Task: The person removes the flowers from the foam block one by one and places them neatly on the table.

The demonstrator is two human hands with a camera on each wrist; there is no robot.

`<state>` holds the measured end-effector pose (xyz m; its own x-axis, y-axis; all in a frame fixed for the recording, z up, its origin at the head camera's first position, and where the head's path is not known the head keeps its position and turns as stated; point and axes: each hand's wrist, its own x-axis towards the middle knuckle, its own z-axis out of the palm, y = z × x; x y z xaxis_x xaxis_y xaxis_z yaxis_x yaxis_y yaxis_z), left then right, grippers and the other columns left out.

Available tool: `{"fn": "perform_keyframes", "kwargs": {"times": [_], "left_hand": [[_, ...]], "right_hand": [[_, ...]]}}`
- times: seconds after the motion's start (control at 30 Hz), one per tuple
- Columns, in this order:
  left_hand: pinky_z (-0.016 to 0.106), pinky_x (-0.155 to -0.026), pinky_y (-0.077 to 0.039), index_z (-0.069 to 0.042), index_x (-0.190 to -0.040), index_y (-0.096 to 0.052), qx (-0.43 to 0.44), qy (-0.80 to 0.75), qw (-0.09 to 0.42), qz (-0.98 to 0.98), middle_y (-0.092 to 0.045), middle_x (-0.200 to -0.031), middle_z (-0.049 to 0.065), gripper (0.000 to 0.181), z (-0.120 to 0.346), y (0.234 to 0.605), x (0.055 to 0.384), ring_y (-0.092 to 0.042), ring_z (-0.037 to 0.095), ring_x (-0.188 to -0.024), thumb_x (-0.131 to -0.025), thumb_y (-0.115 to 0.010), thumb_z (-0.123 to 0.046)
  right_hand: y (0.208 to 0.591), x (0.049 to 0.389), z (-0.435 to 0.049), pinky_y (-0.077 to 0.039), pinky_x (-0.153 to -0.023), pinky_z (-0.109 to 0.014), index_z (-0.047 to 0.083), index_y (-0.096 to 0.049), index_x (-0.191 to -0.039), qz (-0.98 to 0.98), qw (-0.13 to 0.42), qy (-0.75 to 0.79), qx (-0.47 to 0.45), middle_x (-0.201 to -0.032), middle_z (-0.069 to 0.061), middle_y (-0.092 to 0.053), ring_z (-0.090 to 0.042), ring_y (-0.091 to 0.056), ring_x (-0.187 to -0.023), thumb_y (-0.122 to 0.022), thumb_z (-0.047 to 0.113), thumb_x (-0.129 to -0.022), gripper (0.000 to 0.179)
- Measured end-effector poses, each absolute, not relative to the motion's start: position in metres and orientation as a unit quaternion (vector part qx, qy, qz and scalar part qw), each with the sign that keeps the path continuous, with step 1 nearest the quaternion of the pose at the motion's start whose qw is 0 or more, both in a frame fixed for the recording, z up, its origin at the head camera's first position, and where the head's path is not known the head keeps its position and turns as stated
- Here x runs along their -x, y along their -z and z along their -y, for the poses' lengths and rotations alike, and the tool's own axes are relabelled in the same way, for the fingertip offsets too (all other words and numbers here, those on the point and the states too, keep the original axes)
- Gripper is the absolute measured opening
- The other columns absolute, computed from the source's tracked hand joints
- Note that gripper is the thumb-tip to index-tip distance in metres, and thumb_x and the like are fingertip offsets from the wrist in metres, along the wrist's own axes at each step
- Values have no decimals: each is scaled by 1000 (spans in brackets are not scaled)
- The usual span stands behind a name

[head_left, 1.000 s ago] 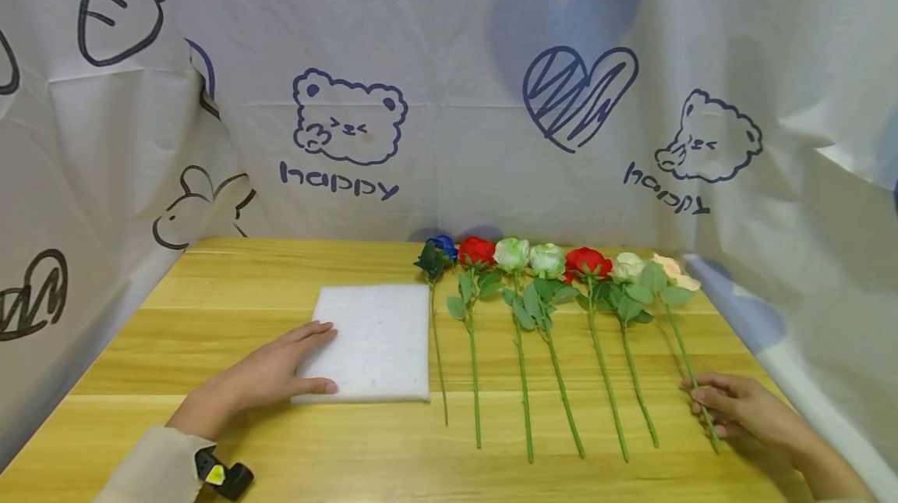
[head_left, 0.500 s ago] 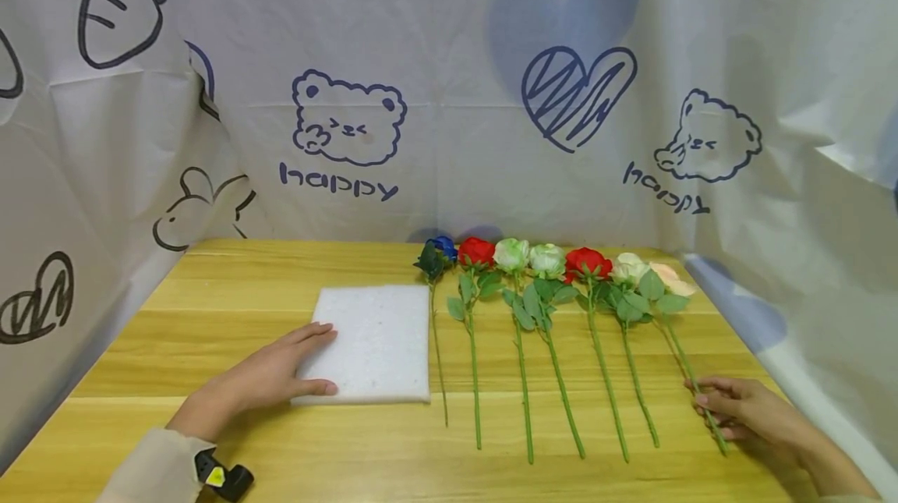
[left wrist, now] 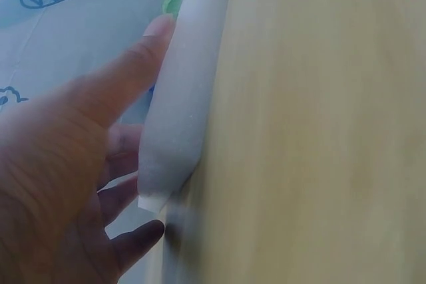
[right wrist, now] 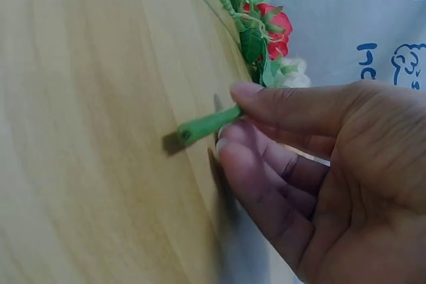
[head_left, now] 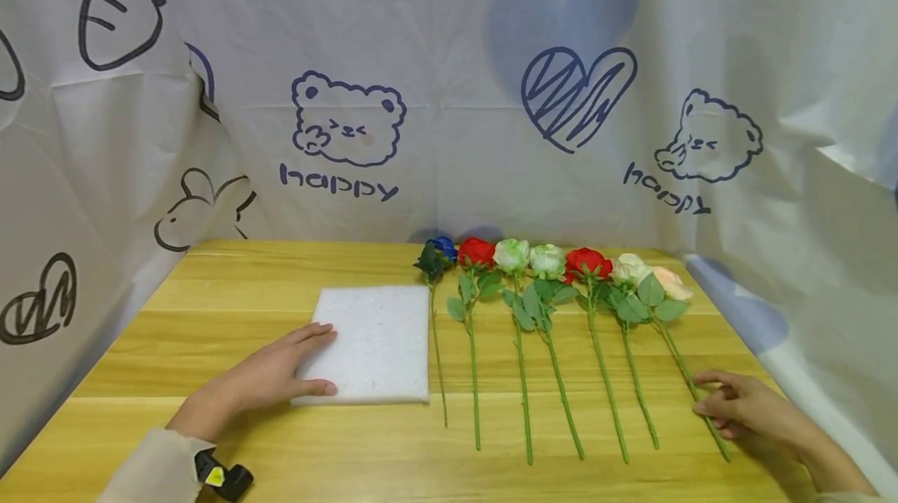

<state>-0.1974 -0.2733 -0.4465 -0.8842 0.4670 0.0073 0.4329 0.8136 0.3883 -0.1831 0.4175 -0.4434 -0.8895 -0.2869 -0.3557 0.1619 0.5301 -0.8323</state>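
Observation:
My left hand (head_left: 277, 370) rests on the left edge of a white foam sheet (head_left: 372, 343), fingers extended and thumb spread. In the left wrist view, the thumb lies along the foam sheet (left wrist: 180, 91) and the other fingers are partly behind it. At the far right, my right hand (head_left: 754, 409) pinches the lower stem of a peach artificial rose (head_left: 672, 283) between thumb and fingers. Close up in the right wrist view, the cut stem end (right wrist: 206, 126) pokes out past the thumb, low over the wood.
Left of the peach rose lie a cream rose (head_left: 631, 269), two red roses (head_left: 477, 252), two pale green roses (head_left: 512, 253) and a blue rose (head_left: 443, 247), stems towards me. Under them is a wooden table (head_left: 231, 277). A printed white cloth (head_left: 449, 168) hangs behind.
The peach rose has come down and its bloom has shifted left, closer to the cream rose, while its stem end has slid slightly right. The left hand has stayed put on the foam.

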Motion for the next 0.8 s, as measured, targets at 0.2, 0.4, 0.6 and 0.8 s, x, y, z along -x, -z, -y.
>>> {"fn": "perform_keyframes", "kwargs": {"times": [0.2,0.4,0.6,0.8], "left_hand": [[57,-109,-31,-1,-148,-40,-242,-194,46,-949,-34,-153,18,97,274,444,199,-31,41,-139,-83,-58,-70],[56,-109,-32,0,-147,-41,-253,-187,43,-948,-37,-152,19,97,277,442,204,-34,41,-138,-84,-57,-71],[56,-107,-34,2,-143,-47,-262,-174,44,-948,-42,-147,20,89,278,433,210,-39,42,-134,-86,-58,-66],[57,-108,-33,-1,-143,-48,-239,-176,74,-952,-43,-146,21,83,277,425,217,-40,42,-134,-88,-59,-63]], "right_hand": [[442,182,-416,-53,-59,-30,-21,-24,-139,-848,228,477,46,-88,-10,-60,-14,-54,-67,-65,15,-95,70],[438,180,-414,-55,-61,-34,-20,-28,-138,-860,223,458,34,-85,-10,-57,-17,-54,-69,-64,19,-96,68],[429,188,-409,-51,-53,-31,-20,-39,-134,-896,195,392,72,-78,-10,-57,-16,-55,-61,-62,22,-98,59],[414,200,-397,-48,-50,-29,-19,-44,-132,-927,173,323,80,-77,-9,-58,-17,-54,-58,-60,24,-99,56]]}}
